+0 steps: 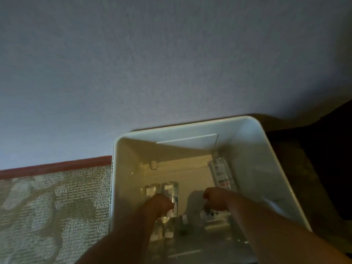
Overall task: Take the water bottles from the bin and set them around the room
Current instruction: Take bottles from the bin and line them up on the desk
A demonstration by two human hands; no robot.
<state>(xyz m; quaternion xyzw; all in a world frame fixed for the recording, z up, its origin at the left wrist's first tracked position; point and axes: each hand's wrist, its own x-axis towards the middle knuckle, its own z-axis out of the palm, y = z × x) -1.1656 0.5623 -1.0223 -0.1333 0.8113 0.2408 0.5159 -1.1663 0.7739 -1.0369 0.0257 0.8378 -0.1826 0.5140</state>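
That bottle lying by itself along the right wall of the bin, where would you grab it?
Around its middle, coming down from above. The water bottle lies flat on the floor of the white bin, cap toward the far corner, close along the right wall. Only its top and left side look open, so fingers would likely wrap over the labelled body.

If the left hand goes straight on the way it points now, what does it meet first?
The left hand reaches down into the white bin. Straight on, it would probably first meet the clear water bottles lying directly at its fingers; it may already touch them, but the dim picture leaves depth unclear.
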